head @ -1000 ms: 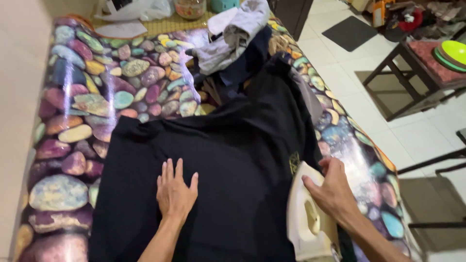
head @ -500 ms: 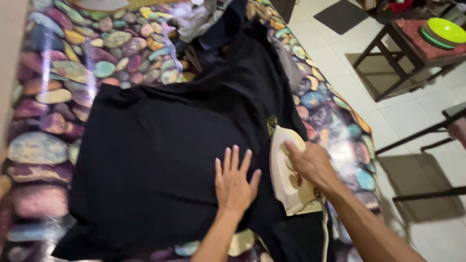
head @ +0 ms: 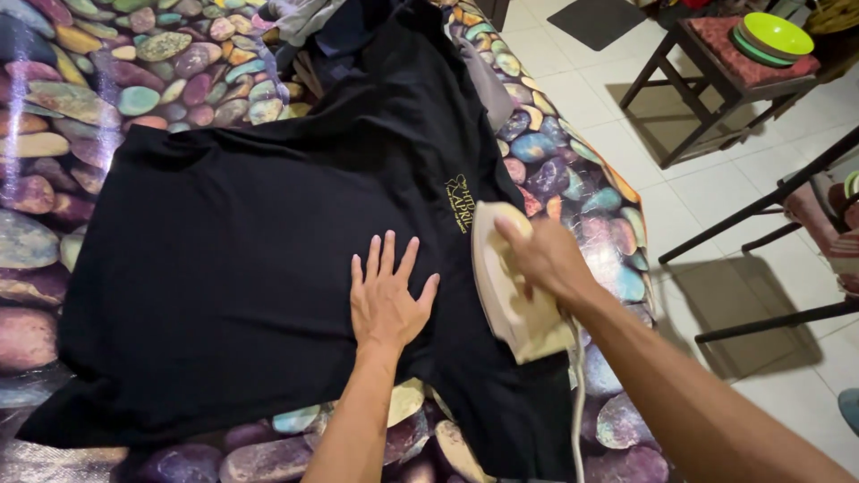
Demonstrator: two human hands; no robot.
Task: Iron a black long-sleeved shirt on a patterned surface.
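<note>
A black shirt [head: 242, 259] lies spread flat across the middle of the frame on a worktop [head: 573, 206] covered in a pattern of coloured pebbles. A small yellow print [head: 459, 202] shows on the shirt near its right edge.

The left hand [head: 385, 300] rests palm down on the shirt at centre frame, fingers [head: 386, 255] spread wide and flat, holding nothing.

Just to its right the right hand [head: 544, 259] grips the handle of a cream iron [head: 506, 286], fingers wrapped around it. The iron sits on the shirt's right part, just below the print, tip pointing toward the top of the frame. Its cord [head: 577, 402] runs down to the lower edge.

More clothes [head: 335, 27] are heaped at the top of the frame, touching the shirt. On the tiled floor [head: 716, 197] at upper right stands a dark stool [head: 716, 80] bearing green plates [head: 774, 36].
</note>
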